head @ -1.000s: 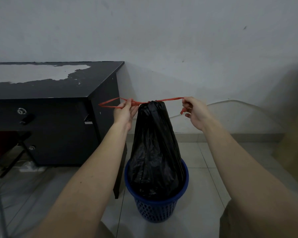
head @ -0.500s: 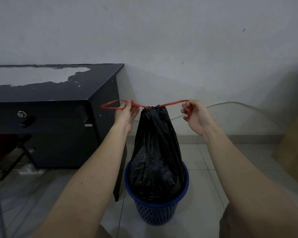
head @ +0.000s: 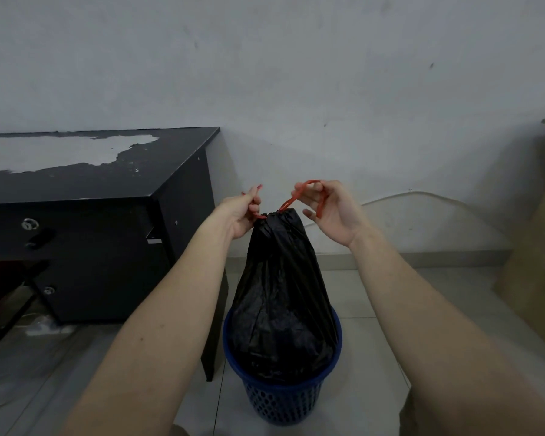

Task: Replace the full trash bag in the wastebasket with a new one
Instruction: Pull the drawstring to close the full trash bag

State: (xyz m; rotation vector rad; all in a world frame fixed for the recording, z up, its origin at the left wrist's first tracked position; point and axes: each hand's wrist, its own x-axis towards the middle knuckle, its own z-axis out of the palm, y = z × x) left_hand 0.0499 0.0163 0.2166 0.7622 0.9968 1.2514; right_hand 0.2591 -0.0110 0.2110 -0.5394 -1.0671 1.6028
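Left hand: the left hand (head: 239,215) is raised just left of the bag's neck, its fingers curled and pinching the red drawstring (head: 299,196), a short red end sticking up above the fingertips.
Right hand: the right hand (head: 331,212) is just right of the neck, palm turned toward the camera, thumb and fingers pinching a loop of the same drawstring; the loop arches over the fingers and a red end hangs beside the palm.
Spacing of the hands: close together, one on each side of the bag's top, not touching each other.
Drawstring: it runs from both hands down into the puckered mouth of the bag, where it meets the black plastic.
Trash bag: the black trash bag (head: 280,294) is cinched shut at the top, stands as a tall cone and widens downward; its lower part sits inside the wastebasket.
Wastebasket: the blue wastebasket (head: 280,404), with a perforated wall, stands on the tiled floor (head: 368,357); the bag fills its opening to the rim.
Table: a black table (head: 76,184) with a worn, peeling top stands left of the wastebasket, its near right leg just beside the basket.
Wall: a pale wall (head: 296,73) is behind everything, with a thin cable (head: 422,195) running along it to the right of the hands.
Right edge: a brown board (head: 535,247) leans there.
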